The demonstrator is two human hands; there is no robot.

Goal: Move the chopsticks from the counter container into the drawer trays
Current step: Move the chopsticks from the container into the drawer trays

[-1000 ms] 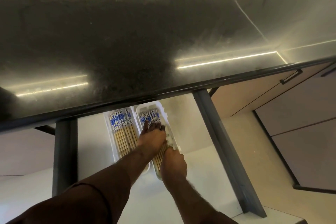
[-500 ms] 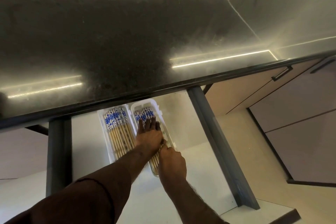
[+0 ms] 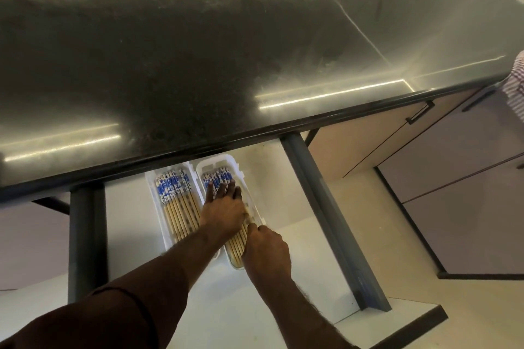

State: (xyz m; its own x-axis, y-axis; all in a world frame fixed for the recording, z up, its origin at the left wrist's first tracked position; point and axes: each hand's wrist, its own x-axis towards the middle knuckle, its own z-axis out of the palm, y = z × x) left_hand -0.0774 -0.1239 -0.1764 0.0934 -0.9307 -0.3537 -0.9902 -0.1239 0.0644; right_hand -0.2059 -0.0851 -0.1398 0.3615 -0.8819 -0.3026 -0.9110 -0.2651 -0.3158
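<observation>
We see 2 white trays side by side in the open drawer (image 3: 297, 261), under the edge of the dark counter (image 3: 198, 65). Both hands are on the right tray (image 3: 231, 163). The left hand (image 3: 224, 211) lies flat and spread over the chopsticks (image 3: 217, 176) in it, fingers pointing away from us toward their blue patterned ends. The right hand (image 3: 266, 246) is curled, nearly closed, at the tray's near end, where the plain tips (image 3: 236, 246) lie just beside its fingers; we cannot tell whether it pinches any stick or only nudges them.

The left tray (image 3: 151, 181), just beside the left hand on its outer side, holds its own neat row of chopsticks (image 3: 177, 201) and is untouched. No counter container shows in view, so we judge the transfer is near its end and this is a levelling step.

The relation that matters: the sticks run lengthwise away from us, along the line of the left forearm, patterned ends far, tips near. The left hand covers their middle; the right hand is nearer the tips, so we would expect it to square the ends while the left presses the bundle flat.
</observation>
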